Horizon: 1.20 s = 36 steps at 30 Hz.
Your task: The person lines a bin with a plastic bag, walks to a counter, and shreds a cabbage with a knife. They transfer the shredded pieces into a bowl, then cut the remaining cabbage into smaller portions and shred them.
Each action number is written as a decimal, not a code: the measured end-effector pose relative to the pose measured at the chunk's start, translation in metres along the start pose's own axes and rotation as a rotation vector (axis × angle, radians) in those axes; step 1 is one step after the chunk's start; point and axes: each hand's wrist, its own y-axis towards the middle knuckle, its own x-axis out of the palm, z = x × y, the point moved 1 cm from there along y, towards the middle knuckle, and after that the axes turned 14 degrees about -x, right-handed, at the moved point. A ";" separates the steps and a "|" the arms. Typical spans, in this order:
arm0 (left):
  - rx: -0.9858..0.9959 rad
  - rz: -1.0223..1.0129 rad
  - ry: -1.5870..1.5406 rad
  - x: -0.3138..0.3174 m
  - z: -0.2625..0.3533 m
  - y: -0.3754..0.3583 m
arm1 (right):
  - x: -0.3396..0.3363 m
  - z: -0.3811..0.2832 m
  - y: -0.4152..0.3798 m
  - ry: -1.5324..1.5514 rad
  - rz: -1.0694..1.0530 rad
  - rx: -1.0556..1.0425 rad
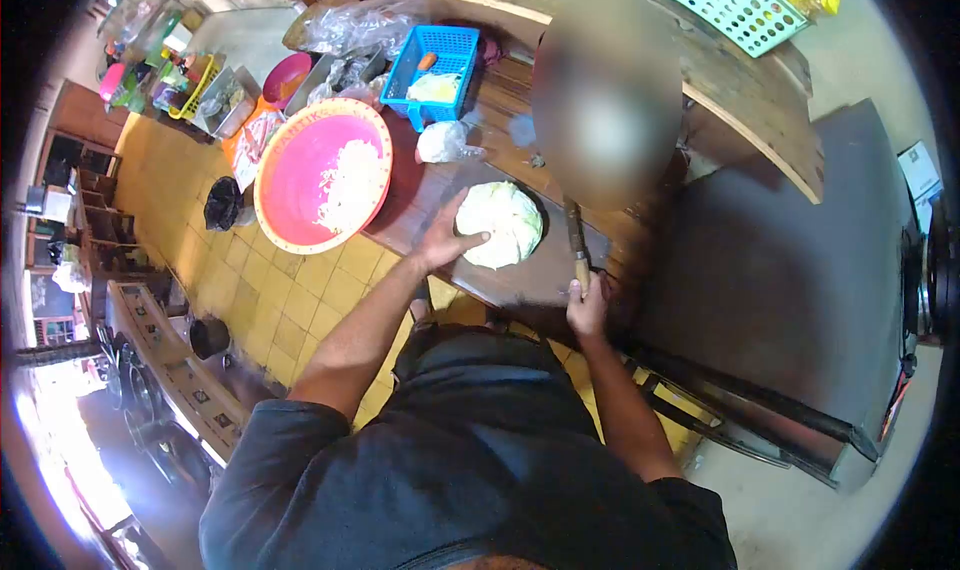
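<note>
A pale green cabbage (pixel 500 225) sits on a dark board (pixel 430 195) on the table. My left hand (pixel 440 240) grips the cabbage's left side, thumb over the top. In my right hand (pixel 588 305) is a knife (pixel 575 232), its light handle between my fingers and its dark blade pointing away from me, to the right of the cabbage. To the left, a large pink basin (pixel 285 175) with an orange rim contains a heap of white shreds (pixel 352 185), probably cut cabbage.
A blue basket (pixel 458 45) with a carrot (pixel 427 61) and a pale vegetable piece stands behind the board. A small plastic bag (pixel 445 142) lies between them. A blurred patch hides the table's far right. A dark-topped surface (pixel 770 260) stands at right.
</note>
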 end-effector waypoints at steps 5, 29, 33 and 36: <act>-0.125 -0.020 -0.057 -0.010 -0.008 0.002 | 0.003 -0.012 -0.007 0.148 0.006 0.075; 0.065 -0.102 0.279 -0.044 0.016 0.014 | -0.030 -0.155 0.039 0.375 -0.229 0.174; 0.062 -0.130 0.309 -0.045 0.018 0.014 | -0.058 -0.212 0.062 0.127 -0.242 0.136; 0.068 -0.128 0.322 -0.042 0.014 0.019 | -0.047 -0.216 0.069 -0.005 -0.457 0.172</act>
